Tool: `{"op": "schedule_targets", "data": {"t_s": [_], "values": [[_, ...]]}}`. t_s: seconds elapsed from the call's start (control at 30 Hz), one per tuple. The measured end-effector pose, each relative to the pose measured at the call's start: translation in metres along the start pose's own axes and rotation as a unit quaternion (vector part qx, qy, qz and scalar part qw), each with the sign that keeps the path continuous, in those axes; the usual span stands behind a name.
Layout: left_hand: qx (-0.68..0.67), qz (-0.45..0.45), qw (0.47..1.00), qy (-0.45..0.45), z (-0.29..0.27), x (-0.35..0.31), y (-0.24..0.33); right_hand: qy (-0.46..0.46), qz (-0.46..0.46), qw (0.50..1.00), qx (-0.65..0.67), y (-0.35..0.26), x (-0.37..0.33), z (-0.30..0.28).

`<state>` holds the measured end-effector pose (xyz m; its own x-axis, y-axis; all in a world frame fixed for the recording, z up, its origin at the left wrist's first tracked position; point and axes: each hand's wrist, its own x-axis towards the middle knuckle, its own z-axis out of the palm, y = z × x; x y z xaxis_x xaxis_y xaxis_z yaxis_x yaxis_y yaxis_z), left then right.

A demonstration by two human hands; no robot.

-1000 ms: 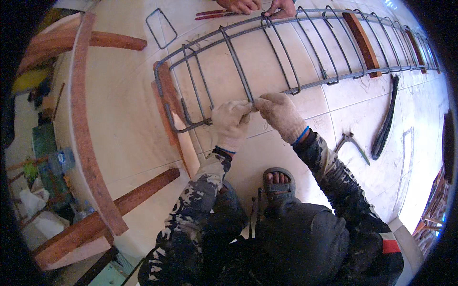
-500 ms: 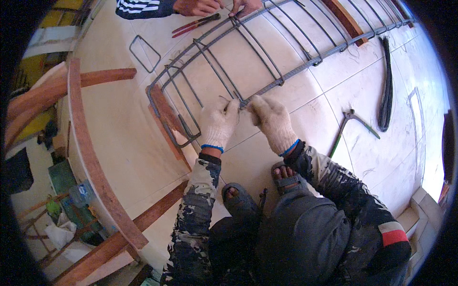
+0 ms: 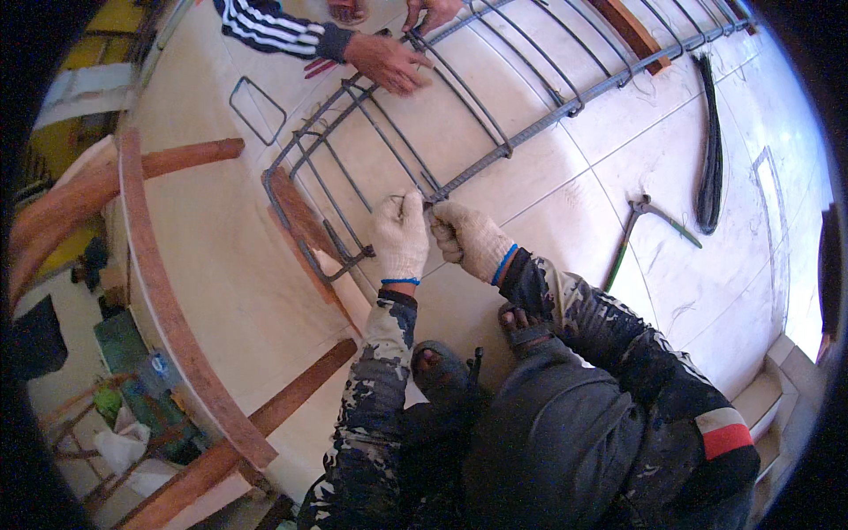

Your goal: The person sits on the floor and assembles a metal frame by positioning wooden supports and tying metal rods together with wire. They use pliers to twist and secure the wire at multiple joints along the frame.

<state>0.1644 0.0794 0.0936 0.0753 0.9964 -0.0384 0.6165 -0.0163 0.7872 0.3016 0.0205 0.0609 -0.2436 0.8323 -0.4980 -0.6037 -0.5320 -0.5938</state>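
A cage of dark steel rebar [image 3: 488, 159], long bars with thinner rectangular stirrups round them, runs from the lower left to the upper right. My left hand [image 3: 400, 240], in a white knit glove with a blue cuff, is closed beside the cage's near bar, with a thin wire at its fingertips. Right beside it, against the same bar and stirrup corner, my gloved right hand [image 3: 475, 242] is closed; whatever its fingers hold is hidden. Across the cage, a co-worker's hand [image 3: 386, 64] in a striped sleeve reaches over the far bar, and their other hand [image 3: 433, 12] touches a stirrup.
Wood blocks [image 3: 305, 210] support the cage. Green-handled pincers [image 3: 642, 208] and a bundle of black wire [image 3: 709, 159] lie on the tiles to the right. A loose stirrup [image 3: 258, 110] lies at the far left, near a wooden frame [image 3: 163, 274]. My sandalled feet [image 3: 439, 371] are close by.
The co-worker's hand has moved away from the red-handled tool and over the cage. My right hand has come lower and left, nearer my left hand. The view has shifted slightly.
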Motion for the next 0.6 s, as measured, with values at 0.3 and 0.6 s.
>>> {"op": "schedule_targets", "data": {"t_s": [0.3, 0.6], "values": [[-0.154, -0.044, 0.986, 0.045, -0.031, -0.014, 0.015, -0.028, 0.13, 0.991, -0.028, -0.062, 0.002, -0.005], [0.089, 0.202, 0.971, 0.09, -0.011, -0.054, -0.003, -0.116, 0.128, 0.983, -0.062, -0.081, 0.02, -0.017]]}}
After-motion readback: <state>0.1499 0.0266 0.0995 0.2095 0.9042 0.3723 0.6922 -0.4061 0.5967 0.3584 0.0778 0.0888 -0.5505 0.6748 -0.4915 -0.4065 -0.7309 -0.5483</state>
